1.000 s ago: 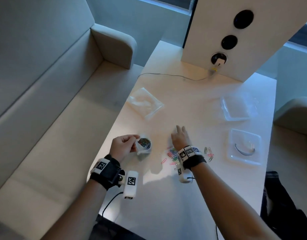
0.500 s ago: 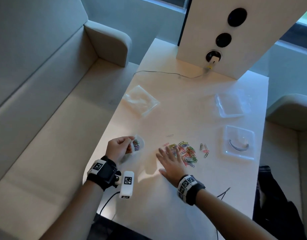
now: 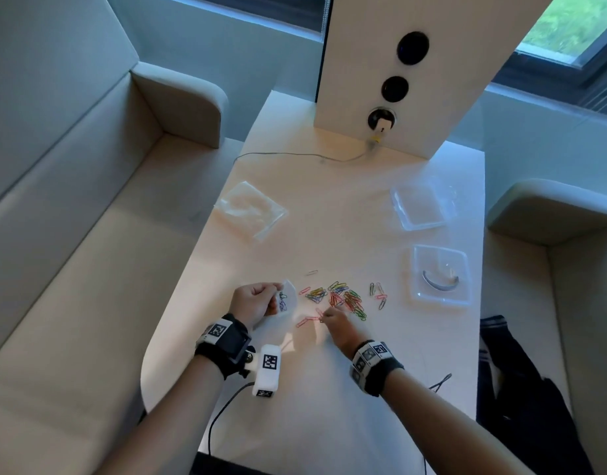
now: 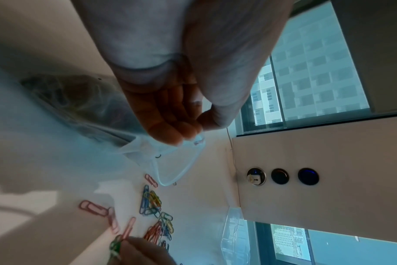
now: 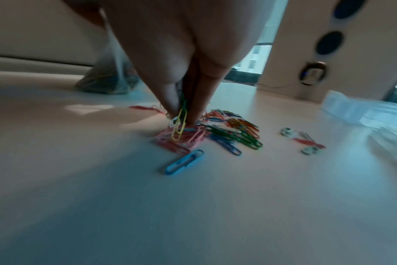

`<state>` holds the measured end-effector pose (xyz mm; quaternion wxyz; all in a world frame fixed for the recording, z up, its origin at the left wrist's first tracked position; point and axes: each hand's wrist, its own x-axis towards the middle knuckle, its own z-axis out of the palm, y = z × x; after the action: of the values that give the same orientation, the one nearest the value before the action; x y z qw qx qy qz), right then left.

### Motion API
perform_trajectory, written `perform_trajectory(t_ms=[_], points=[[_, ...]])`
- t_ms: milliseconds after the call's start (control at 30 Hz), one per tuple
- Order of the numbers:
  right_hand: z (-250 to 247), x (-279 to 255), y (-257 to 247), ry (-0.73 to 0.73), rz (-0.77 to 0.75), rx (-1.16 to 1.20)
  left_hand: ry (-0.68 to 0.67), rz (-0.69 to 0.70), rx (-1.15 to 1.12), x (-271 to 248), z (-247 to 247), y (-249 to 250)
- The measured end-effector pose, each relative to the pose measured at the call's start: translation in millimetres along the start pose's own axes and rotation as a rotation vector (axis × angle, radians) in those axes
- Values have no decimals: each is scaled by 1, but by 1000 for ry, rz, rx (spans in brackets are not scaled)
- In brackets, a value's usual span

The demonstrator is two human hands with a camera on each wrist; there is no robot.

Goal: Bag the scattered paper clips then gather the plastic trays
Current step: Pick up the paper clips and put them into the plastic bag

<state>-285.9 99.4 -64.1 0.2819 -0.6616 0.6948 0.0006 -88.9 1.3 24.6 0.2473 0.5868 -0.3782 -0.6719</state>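
Observation:
A pile of coloured paper clips (image 3: 343, 298) (image 5: 229, 132) lies on the white table (image 3: 329, 406), with a few more clips (image 3: 378, 294) to its right. My left hand (image 3: 252, 301) (image 4: 177, 116) pinches the mouth of a small clear bag (image 3: 285, 301) (image 4: 170, 161) with clips inside, left of the pile. At the pile's near edge, my right hand (image 3: 331, 318) (image 5: 184, 111) pinches a few paper clips, a yellow one (image 5: 179, 125) hanging from the fingertips. Two clear plastic trays (image 3: 421, 207) (image 3: 440, 274) lie at the right.
A flat clear bag (image 3: 250, 209) lies at the table's left edge. A white panel (image 3: 398, 73) with round sockets stands at the back, a cable (image 3: 295, 156) running from it. Sofas flank the table. A dark garment (image 3: 521, 389) hangs at the right.
My right hand drew back from the far side of the clips, lay flat at the pile's left, and now pinches clips at its near edge. The left hand keeps holding the bag.

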Motion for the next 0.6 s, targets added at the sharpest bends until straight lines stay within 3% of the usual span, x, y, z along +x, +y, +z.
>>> perform_trajectory(t_ms=[67,200,300,400,467,600], points=[[-9,4,8,48,137,182,-5,-7,12,0,6,-1],[-34,-10,15,414,379,589,1,6,36,0,16,-1],[-44,-15,19,406,556,1080,13,4,46,2,19,-4],[-57,-18,7,408,529,1663,8,6,53,4,23,-7],[-65,-18,-7,399,475,1914,3,12,63,5,25,-8],[-68,-13,-45,332,366,1925,-9,23,58,4,33,-9]])
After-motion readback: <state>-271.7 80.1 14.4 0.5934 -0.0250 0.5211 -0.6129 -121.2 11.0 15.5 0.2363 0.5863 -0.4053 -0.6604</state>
